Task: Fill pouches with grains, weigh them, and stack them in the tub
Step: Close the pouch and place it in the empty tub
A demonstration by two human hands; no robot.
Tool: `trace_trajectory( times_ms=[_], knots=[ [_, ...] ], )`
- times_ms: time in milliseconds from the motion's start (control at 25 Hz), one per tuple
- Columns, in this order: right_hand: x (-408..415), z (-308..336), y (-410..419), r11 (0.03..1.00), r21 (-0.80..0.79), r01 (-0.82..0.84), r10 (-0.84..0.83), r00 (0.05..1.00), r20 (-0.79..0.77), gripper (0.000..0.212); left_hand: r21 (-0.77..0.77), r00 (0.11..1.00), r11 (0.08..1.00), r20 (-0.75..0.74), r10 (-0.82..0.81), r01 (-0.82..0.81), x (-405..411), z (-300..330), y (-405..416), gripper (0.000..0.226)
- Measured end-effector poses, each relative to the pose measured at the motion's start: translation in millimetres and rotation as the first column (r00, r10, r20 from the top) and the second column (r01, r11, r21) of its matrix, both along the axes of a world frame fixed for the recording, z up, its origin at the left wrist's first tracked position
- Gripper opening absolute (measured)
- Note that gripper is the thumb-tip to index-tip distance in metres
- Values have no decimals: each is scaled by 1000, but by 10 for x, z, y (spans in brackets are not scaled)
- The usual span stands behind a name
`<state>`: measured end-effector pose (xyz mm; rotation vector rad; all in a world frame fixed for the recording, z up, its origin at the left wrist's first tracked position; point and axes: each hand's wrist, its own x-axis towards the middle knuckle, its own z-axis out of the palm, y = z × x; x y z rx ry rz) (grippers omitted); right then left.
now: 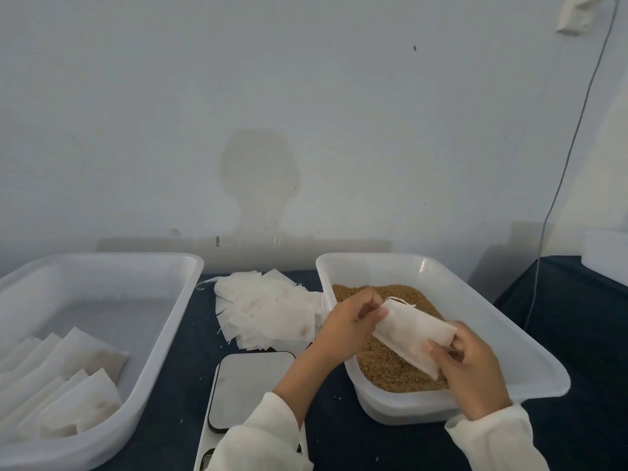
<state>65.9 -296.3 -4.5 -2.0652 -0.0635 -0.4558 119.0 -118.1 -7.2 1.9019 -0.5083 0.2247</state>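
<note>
- Mid-task at the filling station: we see our left hand (350, 321) pinching the drawstring mouth of a pouch (413, 333), while our right hand (465, 362) grips its lower end, the pouch held over the grains (384, 363) in the tub at centre right (503, 338).
- We judge this pouch filled or nearly so; its weighing is left to do, for the scale (249, 385) at lower centre stands bare.
- Done so far: several filled pouches (68, 379) lie overlapping in the tub at lower left (163, 334).
- Left to do: a heap of flat empty pouches (268, 309) waits at centre, between the two tubs.
- The desk (577, 334) wears a dark cloth flecked with stray grains; behind, a pale stained wall (306, 113), and a thin cable (560, 185) hanging at upper right.
</note>
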Motion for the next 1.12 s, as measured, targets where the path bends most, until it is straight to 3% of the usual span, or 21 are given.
trace_trajectory(
  times_ms=[200, 360, 480, 640, 760, 880, 960, 1120],
  knots=[
    [-20, 5, 25, 998, 12, -67, 68, 991, -117, 22, 66, 979, 993, 173, -106, 96, 50, 145, -89, 14],
    [62, 102, 106, 991, 39, -128, 132, 982, -139, 28, 109, 957, 981, 228, -181, 160, 81, 219, -105, 9],
    [162, 157, 201, 997, 16, -76, 77, 989, -127, 16, 146, 953, 977, 239, -185, 153, 77, 254, -94, 6],
    [235, 127, 316, 998, 51, 30, -27, 999, -47, 17, 81, 960, 993, 259, -105, 86, 33, 226, -56, 9],
    [211, 156, 450, 985, 165, 43, -58, 994, 89, 20, -125, 995, 992, 98, 31, -18, -50, 162, 100, 35],
    [198, 184, 698, 968, 243, 57, -93, 986, 139, 18, -224, 993, 969, 19, 113, -106, -151, 97, 372, 25],
    [180, 194, 937, 970, 244, -5, -30, 989, 142, 18, -287, 980, 939, 17, 200, -187, -257, 77, 566, 13],
    [134, 127, 1459, 931, 301, -205, 170, 976, 140, 23, -304, 946, 903, 23, 324, -302, -484, -27, 1077, 18]
  ],
)
